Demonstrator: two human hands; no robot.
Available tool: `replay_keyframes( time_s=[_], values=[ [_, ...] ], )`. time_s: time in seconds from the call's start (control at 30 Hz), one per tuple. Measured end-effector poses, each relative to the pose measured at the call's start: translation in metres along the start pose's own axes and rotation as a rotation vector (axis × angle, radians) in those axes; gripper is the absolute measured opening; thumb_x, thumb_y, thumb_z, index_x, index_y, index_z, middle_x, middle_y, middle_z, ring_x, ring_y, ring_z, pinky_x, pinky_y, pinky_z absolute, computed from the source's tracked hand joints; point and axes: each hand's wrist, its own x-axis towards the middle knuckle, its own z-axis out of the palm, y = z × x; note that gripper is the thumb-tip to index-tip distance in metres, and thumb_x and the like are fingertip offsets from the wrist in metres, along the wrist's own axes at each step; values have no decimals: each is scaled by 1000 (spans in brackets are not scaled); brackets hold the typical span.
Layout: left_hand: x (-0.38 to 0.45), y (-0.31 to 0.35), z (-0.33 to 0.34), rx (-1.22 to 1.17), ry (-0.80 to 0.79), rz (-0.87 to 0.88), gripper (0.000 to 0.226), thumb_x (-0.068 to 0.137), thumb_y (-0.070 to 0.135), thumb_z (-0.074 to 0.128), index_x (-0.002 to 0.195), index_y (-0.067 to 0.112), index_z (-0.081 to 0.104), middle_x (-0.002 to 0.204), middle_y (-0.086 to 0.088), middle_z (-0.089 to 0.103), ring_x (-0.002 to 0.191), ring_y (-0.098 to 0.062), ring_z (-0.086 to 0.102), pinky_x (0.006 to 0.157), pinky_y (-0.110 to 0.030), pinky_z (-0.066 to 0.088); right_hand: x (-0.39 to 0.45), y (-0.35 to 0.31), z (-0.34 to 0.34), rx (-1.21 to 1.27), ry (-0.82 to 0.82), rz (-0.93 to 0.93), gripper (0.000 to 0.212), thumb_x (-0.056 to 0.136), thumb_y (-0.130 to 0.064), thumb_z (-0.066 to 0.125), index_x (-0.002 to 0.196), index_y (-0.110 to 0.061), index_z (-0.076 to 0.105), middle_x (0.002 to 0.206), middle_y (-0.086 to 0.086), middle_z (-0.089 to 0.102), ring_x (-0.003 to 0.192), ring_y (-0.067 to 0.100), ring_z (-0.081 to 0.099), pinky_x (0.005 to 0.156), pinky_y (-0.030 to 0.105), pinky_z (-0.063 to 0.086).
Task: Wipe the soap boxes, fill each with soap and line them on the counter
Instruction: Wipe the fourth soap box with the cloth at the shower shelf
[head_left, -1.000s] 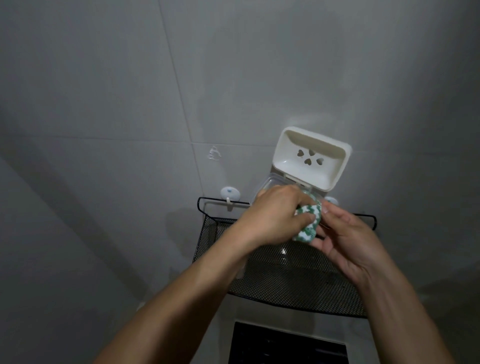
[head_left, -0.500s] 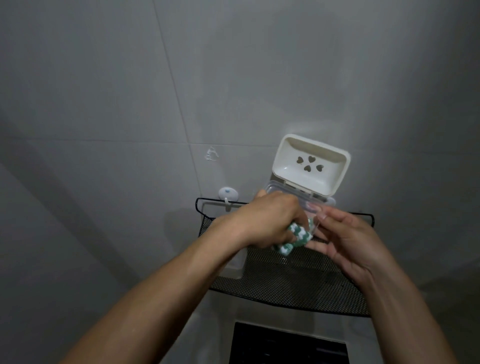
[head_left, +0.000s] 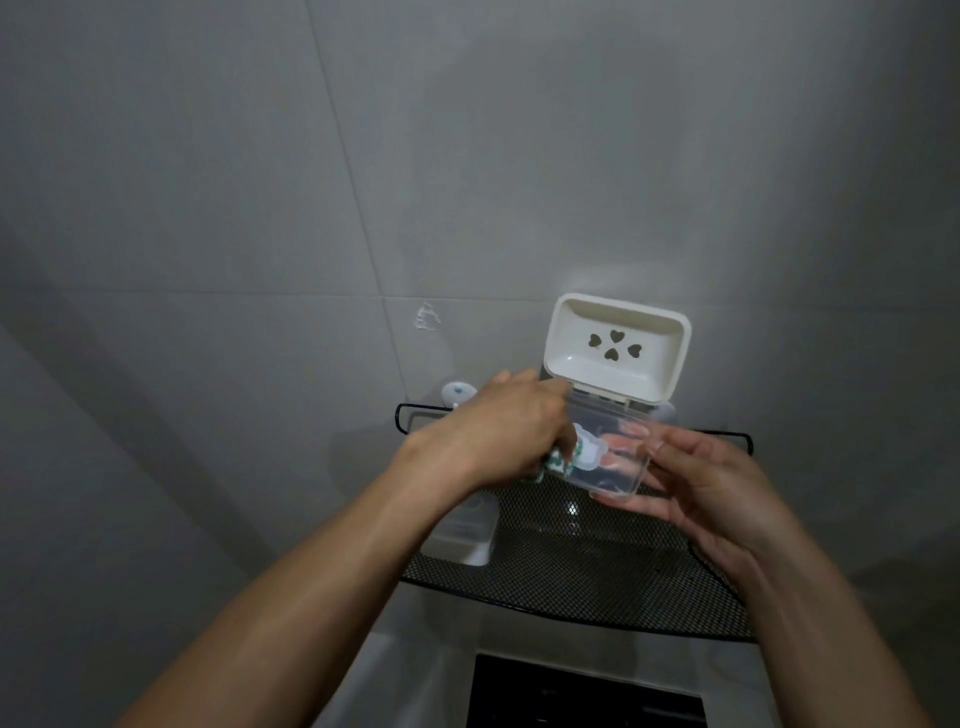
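Wiping is where I judge the job stands: my left hand (head_left: 506, 431) is curled tight round a green and white cloth (head_left: 195, 464), no, the cloth (head_left: 193, 462) peeks out under my knuckles and presses against the near left side of the soap box (head_left: 615, 457). My right hand (head_left: 711, 478) holds that box from below and from the right, fingers cupped under its clear base and thumb on its right edge, so I can see my own fingertips through the plastic. The box is in the air above the black mesh shelf (head_left: 571, 582), not resting on it. Its white lid (head_left: 618, 353) stands swung open and upright at the far side, with four heart-shaped holes in it.

As far as I can tell this box holds no soap, and I see none nearby, so filling and lining up are all still to do. A second white thing (head_left: 462, 540) sits at the shelf's left end; whether it is another soap box I cannot tell.

Room is tight behind: the open lid sits close to the grey tiled wall (head_left: 467, 182), and the shelf's raised wire rim (head_left: 415, 408) runs just beyond my left knuckles beside a small white hook (head_left: 457, 395). Towards me and to either side there is free air, above a dark panel (head_left: 582, 696) low in view
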Motion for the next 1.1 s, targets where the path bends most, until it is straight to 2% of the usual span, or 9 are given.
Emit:
replay_keyframes(
  time_s=[0.1, 0.23, 0.3, 0.5, 0.63, 0.73, 0.9, 1.0, 1.1],
  values=[
    [3, 15, 6, -79, 46, 56, 24, 90, 26, 65, 113, 27, 72, 100, 5, 44, 95, -11, 34, 80, -28, 27, 1, 1, 4, -20, 2, -23, 24, 97, 0, 50, 115, 6, 63, 107, 26, 72, 89, 32, 75, 67, 47, 63],
    [7, 32, 17, -75, 141, 129, 22, 91, 25, 66, 112, 29, 71, 109, 5, 51, 94, -11, 32, 87, -32, 33, 2, 0, 6, -43, -20, -60, 24, 96, -5, 54, 115, 1, 67, 101, 18, 76, 82, 22, 75, 61, 36, 62],
    [6, 31, 20, -66, 156, 112, 23, 92, 27, 65, 114, 31, 70, 107, 6, 50, 94, -12, 34, 82, -29, 29, 1, 0, 4, -40, -16, -63, 24, 98, -4, 51, 116, 0, 66, 102, 18, 75, 84, 23, 76, 61, 35, 61],
    [-1, 11, 19, 11, 160, -8, 23, 89, 28, 68, 111, 28, 71, 95, 8, 39, 90, -13, 36, 74, -31, 25, -3, -3, -6, -26, 26, -50, 26, 100, 0, 46, 120, 4, 62, 111, 24, 72, 99, 36, 72, 70, 48, 63],
    [-4, 1, 22, 42, 148, -80, 24, 90, 23, 65, 113, 24, 71, 94, 7, 35, 87, -14, 30, 76, -31, 24, -5, 0, -7, -18, 44, -46, 25, 99, 2, 47, 119, 7, 61, 110, 24, 72, 99, 37, 72, 72, 54, 61],
    [-7, 3, 26, 37, 199, -83, 21, 90, 22, 63, 110, 22, 71, 97, 7, 40, 87, -14, 30, 75, -30, 24, -5, 1, -5, -23, 59, -41, 22, 99, 2, 48, 115, 7, 62, 106, 23, 74, 96, 36, 73, 69, 52, 62],
    [-5, 11, 21, 66, 405, 62, 30, 84, 35, 65, 108, 18, 72, 104, 5, 61, 92, -15, 44, 75, -28, 32, -5, 1, -3, -46, 23, -27, 23, 99, -2, 49, 114, 6, 64, 104, 24, 74, 94, 35, 74, 67, 46, 63],
    [3, 17, 18, 130, 413, 182, 34, 86, 41, 59, 110, 22, 71, 102, 10, 64, 92, -13, 43, 75, -26, 30, -6, 2, 2, -57, -29, -30, 24, 96, -5, 52, 113, 3, 66, 105, 24, 74, 94, 35, 74, 66, 44, 62],
    [7, 12, 25, 212, 391, 141, 37, 90, 44, 51, 115, 25, 70, 103, 7, 60, 92, -14, 44, 74, -28, 24, -6, 0, 0, -84, -26, -29, 24, 98, -4, 50, 116, 3, 65, 106, 23, 74, 95, 35, 74, 66, 43, 62]
  ],
)
